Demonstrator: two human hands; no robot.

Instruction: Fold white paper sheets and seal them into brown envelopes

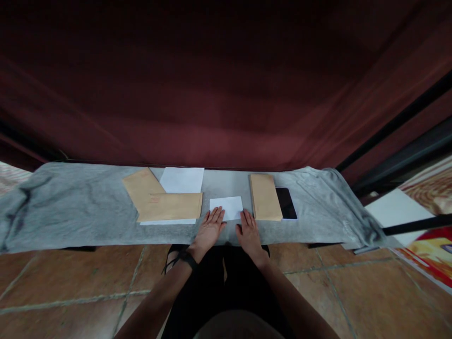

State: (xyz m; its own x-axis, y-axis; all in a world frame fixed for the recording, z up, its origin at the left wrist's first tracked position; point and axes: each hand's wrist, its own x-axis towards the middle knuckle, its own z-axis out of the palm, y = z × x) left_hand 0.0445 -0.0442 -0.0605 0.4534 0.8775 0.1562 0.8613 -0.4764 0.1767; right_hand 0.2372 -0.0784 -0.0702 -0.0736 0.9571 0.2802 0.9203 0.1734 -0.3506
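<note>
A small white paper (227, 206) lies on the grey cloth between my hands. My left hand (210, 229) rests flat with its fingers stretched over the paper's left lower part. At the paper's right lower corner is my right hand (249, 232), flat and with its fingers extended. Brown envelopes (173, 206) overlap to the left, on top of white sheets (183, 179). To the right sits a stack of brown envelopes (264, 197), with a dark phone or tablet (286, 203) beside it, partly hidden by the stack.
The grey cloth (318, 202) covers a long narrow table, wrinkled at both ends. A dark red surface (226, 117) rises behind its far edge. Black bars (406, 226) and a colourful printed item (431, 252) are at the right. Tiled floor lies below.
</note>
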